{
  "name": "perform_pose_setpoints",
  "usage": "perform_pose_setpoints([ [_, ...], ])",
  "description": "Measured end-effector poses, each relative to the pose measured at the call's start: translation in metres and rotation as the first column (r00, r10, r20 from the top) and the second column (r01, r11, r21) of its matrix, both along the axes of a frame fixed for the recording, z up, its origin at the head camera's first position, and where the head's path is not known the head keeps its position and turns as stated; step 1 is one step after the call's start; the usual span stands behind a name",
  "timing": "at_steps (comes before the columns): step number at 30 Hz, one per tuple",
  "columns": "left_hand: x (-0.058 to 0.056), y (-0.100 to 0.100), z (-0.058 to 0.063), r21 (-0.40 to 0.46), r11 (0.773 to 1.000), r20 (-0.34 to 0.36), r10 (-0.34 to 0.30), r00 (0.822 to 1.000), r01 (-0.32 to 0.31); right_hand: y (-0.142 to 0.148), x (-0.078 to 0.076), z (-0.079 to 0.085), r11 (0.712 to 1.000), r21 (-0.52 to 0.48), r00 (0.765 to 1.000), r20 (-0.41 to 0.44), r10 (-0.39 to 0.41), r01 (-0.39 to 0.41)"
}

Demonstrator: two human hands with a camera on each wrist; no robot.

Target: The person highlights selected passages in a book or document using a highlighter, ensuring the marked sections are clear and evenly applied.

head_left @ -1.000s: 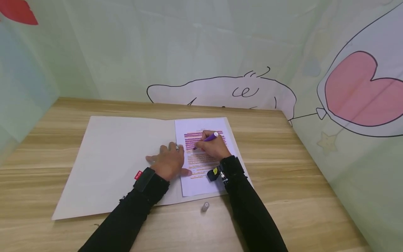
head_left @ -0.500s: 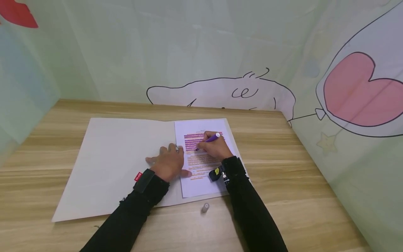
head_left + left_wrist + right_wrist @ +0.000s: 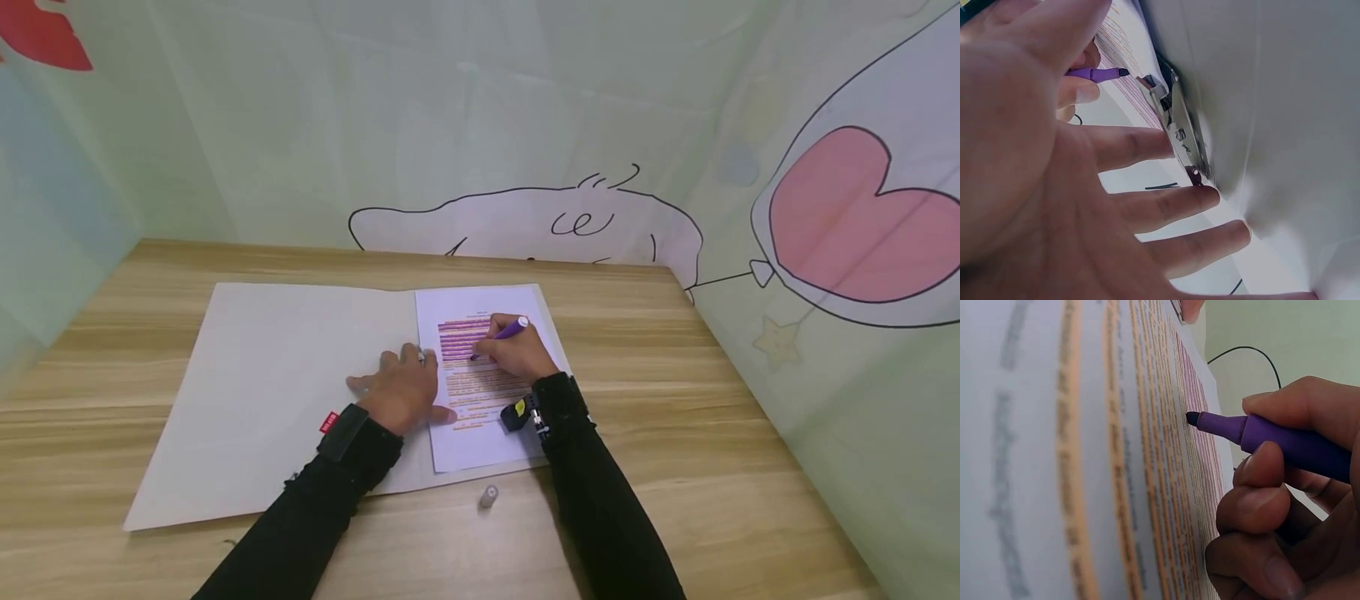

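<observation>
My right hand (image 3: 517, 354) pinches a purple highlighter (image 3: 1297, 445) between thumb and fingers. Its dark chisel tip (image 3: 1192, 418) is right at the printed sheet (image 3: 480, 457), near the lowest of the purple-marked lines. Below those, the text lines are marked in orange. My left hand (image 3: 399, 389) rests with fingers spread over the middle of the open folder (image 3: 255, 400), its thumb on the sheet's left edge. In the left wrist view a metal clip (image 3: 1180, 130) at the folder's spine lies by the fingertips, overlapping the sheet's edge.
A small greyish pen cap (image 3: 488, 497) stands on the wooden table (image 3: 720, 483) just in front of the folder. Printed cloth walls (image 3: 450, 108) enclose the table at the back and both sides. A black camera (image 3: 515, 415) on the right wrist hangs close over the sheet.
My right hand has slid a little to the right with the highlighter, its tip following the text line. The left hand stays in place; the head view has shifted slightly.
</observation>
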State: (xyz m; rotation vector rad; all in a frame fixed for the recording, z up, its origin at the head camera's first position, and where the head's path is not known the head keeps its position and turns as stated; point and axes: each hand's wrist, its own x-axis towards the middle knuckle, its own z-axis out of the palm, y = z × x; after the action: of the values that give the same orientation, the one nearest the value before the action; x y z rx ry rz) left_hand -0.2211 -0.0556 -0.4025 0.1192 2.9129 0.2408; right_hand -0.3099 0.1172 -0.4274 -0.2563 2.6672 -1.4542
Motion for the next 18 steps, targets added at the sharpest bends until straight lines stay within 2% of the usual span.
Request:
perform_pose_setpoints([
  [18,-0.002,-0.0001,-0.0027,-0.002,1.0,0.003,0.002,1.0,-0.002,0.007,-0.0016,0.002,1.0,-0.014,1.0,0.024,-0.006,0.007],
])
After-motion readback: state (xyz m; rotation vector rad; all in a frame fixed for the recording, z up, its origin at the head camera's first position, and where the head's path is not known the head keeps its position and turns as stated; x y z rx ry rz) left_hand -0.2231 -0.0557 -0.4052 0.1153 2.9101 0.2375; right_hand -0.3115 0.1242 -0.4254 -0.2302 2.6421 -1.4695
